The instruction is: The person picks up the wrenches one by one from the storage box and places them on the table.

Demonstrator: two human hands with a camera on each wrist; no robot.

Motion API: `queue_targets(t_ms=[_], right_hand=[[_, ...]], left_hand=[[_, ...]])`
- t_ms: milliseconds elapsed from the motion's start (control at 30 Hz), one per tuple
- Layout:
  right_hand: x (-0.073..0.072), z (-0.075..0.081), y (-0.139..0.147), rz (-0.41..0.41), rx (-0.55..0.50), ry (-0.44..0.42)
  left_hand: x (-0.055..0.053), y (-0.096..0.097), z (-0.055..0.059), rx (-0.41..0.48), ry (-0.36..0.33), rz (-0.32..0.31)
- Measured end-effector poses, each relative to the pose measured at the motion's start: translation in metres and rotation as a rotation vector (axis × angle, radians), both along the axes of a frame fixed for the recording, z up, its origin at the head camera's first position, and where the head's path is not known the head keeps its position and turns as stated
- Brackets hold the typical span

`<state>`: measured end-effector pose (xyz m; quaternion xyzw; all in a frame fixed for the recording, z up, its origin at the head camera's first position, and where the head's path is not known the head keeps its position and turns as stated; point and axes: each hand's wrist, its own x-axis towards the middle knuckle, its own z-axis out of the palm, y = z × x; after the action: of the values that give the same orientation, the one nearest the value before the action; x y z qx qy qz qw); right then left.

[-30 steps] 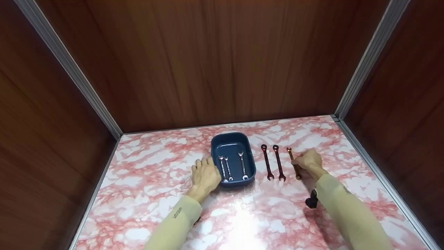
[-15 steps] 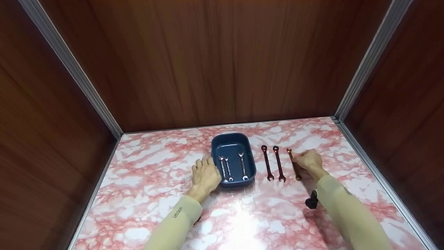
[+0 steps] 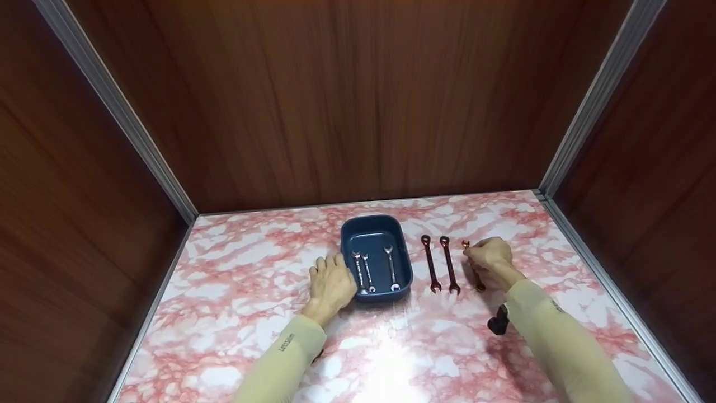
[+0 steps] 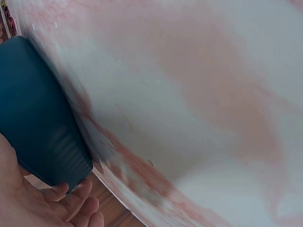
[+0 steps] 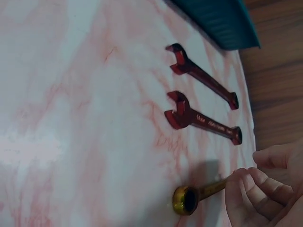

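Note:
A dark blue rectangular tub (image 3: 376, 295) stands mid-table in the head view, with three small silver wrenches (image 3: 391, 267) lying in it. My left hand (image 3: 331, 284) grips its left wall; in the left wrist view the fingertips (image 4: 80, 189) curl against the outside of the tub (image 4: 40, 109). To the right, a gold combination wrench (image 5: 185, 200) lies with its ring end toward me. My right hand (image 3: 492, 256) pinches its upper shaft, and the fingers hide part of it. Two red combination wrenches (image 3: 430, 263) (image 5: 208, 123) lie side by side between tub and gold wrench.
A pink and white marbled tabletop (image 3: 240, 291) carries everything. Brown wood-look panels (image 3: 358, 101) with grey metal corner strips enclose the back and both sides. A bright glare spot (image 3: 391, 364) lies on the table in front of the tub.
My right hand has slid a little up along the gold wrench, toward its open end, which has shifted very slightly. My left hand and the tub have stayed in place.

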<state>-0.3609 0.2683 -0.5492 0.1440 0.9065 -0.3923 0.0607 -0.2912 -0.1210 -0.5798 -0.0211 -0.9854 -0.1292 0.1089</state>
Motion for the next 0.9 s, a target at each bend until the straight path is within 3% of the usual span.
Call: queue_targets(t_ms=[200,900], right_hand=[[-0.003,0.008,-0.012,-0.010,-0.108,-0.007],[-0.012,0.032,-0.060,0.041,-0.176,0.039]], left_hand=[[-0.001,0.000,0.001,0.001,0.006,-0.002],[0.001,-0.002,0.001,0.008,-0.004,-0.007]])
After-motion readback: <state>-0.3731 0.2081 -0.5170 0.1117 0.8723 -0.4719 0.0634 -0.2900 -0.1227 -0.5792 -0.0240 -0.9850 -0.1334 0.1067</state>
